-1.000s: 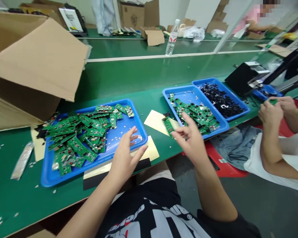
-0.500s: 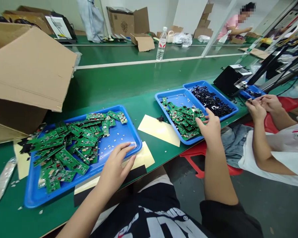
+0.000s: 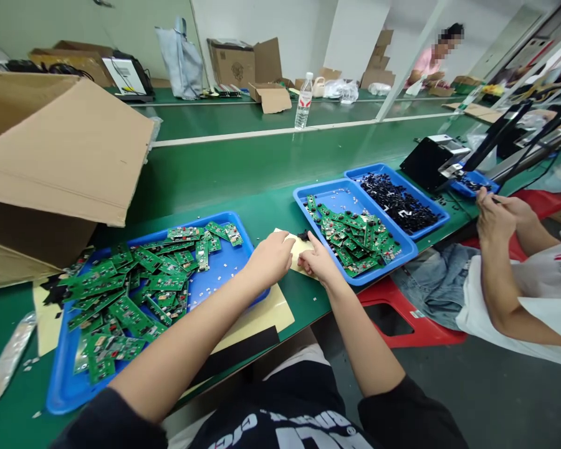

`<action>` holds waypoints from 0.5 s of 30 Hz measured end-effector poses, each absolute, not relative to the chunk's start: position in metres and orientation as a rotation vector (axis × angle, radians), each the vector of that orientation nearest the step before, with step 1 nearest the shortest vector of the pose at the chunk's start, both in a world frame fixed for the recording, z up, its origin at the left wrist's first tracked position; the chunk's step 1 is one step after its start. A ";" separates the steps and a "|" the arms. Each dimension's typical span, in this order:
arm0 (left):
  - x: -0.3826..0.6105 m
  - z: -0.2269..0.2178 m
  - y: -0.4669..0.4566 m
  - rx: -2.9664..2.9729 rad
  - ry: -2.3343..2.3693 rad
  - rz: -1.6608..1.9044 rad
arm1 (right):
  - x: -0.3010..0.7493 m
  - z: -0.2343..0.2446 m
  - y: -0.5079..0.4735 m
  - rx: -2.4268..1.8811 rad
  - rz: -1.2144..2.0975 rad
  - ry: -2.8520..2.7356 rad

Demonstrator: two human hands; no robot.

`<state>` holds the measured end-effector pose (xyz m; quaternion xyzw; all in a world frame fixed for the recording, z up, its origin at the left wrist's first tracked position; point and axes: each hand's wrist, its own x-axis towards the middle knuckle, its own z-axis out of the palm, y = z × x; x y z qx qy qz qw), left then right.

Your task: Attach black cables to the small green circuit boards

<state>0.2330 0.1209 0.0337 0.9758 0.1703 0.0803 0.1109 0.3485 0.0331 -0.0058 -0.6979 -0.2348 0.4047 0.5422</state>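
Observation:
Both my hands meet over a pale yellow sheet (image 3: 303,247) lying on the green bench between two blue trays. My left hand (image 3: 271,257) has its fingers curled down onto the sheet's near left part. My right hand (image 3: 318,262) rests on its right part, fingers bent, close to a small black piece (image 3: 303,236). What either hand grips is hidden. The left blue tray (image 3: 224,265) holds several green circuit boards (image 3: 135,293). The right blue tray (image 3: 341,198) holds another heap of green boards (image 3: 358,240).
A third blue tray (image 3: 437,218) of small black parts sits further right, beside a black machine (image 3: 430,161). A co-worker's hands (image 3: 498,212) work at the right. A big open cardboard box (image 3: 51,162) stands at the left. A water bottle (image 3: 303,100) stands at the back.
My right hand has pulled back from the right tray of boards to the yellow sheet. My left hand has left the left tray's edge and moved right to the same sheet.

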 end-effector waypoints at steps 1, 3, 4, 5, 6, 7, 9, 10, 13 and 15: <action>0.244 0.031 0.125 2.875 0.489 0.219 | 0.349 -0.007 0.033 -1.675 0.954 -0.561; 0.262 0.024 0.131 2.889 0.454 0.183 | 0.350 -0.008 0.033 -1.715 0.947 -0.577; 0.269 0.020 0.133 2.894 0.433 0.168 | 0.350 -0.009 0.033 -1.738 0.945 -0.591; 0.275 0.015 0.134 2.898 0.404 0.153 | 0.350 -0.009 0.033 -1.762 0.943 -0.609; 0.280 0.012 0.135 2.902 0.374 0.139 | 0.350 -0.009 0.033 -1.789 0.941 -0.631; 0.283 0.008 0.135 2.905 0.347 0.127 | 0.351 -0.010 0.033 -1.818 0.936 -0.658; 0.287 0.003 0.135 2.912 0.311 0.107 | 0.353 -0.010 0.033 -1.880 0.923 -0.725; 0.288 0.002 0.134 2.918 0.301 0.099 | 0.355 -0.010 0.033 -1.915 0.912 -0.764; 0.288 0.001 0.133 2.937 0.288 0.073 | 0.361 -0.009 0.034 -2.038 0.856 -0.883; 0.289 0.002 0.133 2.949 0.291 0.045 | 0.363 -0.008 0.035 -2.127 0.800 -0.950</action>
